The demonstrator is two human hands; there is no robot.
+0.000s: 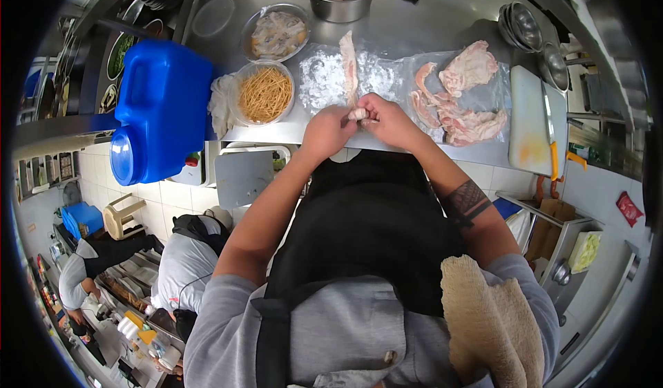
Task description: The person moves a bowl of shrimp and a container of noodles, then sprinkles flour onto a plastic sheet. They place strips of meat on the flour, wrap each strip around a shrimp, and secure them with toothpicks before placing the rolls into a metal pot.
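Observation:
A long strip of raw meat [349,67] lies across white powder [319,77] spread on the steel counter, its near end curled into a small roll. My left hand [328,132] pinches that rolled end from one side. From the other side my right hand [388,120] closes on the same end, fingers nearly meeting the left ones. To the right, more raw meat pieces [469,70] rest on a clear plastic sheet [503,84]. Beside my left hand stands a clear tub of thin wooden sticks [265,95].
A metal bowl of pale pieces in liquid [278,34] and a pot [341,8] with meat stand behind. A big blue jug [164,101] is at left. On the right, a knife [550,125] lies on a white cutting board [527,115], near stacked metal bowls [521,27]. Two people work at lower left.

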